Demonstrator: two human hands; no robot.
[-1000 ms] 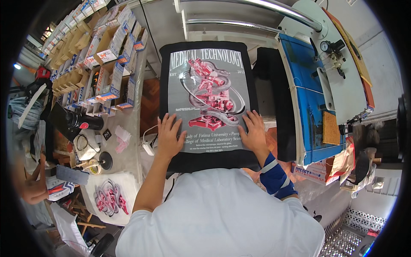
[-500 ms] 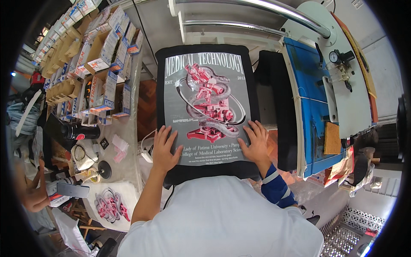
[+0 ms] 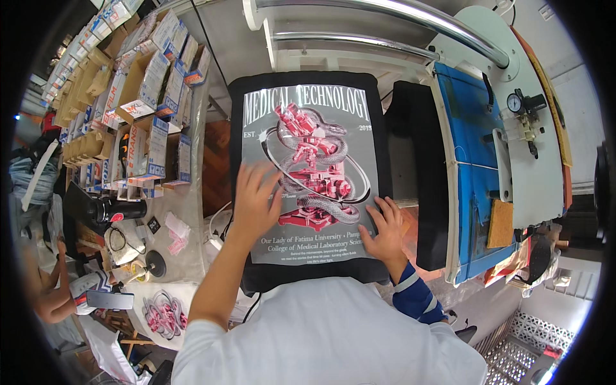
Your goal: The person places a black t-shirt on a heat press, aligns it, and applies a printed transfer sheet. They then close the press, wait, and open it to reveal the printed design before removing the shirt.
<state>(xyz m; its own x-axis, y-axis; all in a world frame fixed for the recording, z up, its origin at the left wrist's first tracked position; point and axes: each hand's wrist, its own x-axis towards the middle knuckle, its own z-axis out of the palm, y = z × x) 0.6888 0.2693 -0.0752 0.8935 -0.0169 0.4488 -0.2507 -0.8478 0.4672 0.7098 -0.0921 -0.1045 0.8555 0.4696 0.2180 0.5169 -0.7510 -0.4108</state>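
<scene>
A grey printed sheet (image 3: pixel 359 154) with white lettering and red machinery wound with grey snakes lies on black fabric (image 3: pixel 301 273) stretched over a platen in front of me. My left hand (image 3: pixel 255 202) is at the sheet's left side, fingers apart, lifted or resting lightly over the artwork; I cannot tell if it touches. My right hand (image 3: pixel 385 231) lies on the sheet's lower right edge, fingers spread. Neither hand holds anything. A blue and grey wrap covers my right forearm.
A heat press (image 3: pixel 475 179) with gauge and steel bars stands to the right. Open cardboard boxes (image 3: pixel 138 90), a black device (image 3: pixel 115 208), a phone (image 3: pixel 109 300) and a similar print (image 3: pixel 160 314) are on the left table (image 3: pixel 189 237). Another person's arm (image 3: pixel 56 301) shows at far left.
My left hand has moved up and inward from the sheet's lower left edge onto the artwork. The whole scene has shifted down in the view. My right hand stays at the right edge.
</scene>
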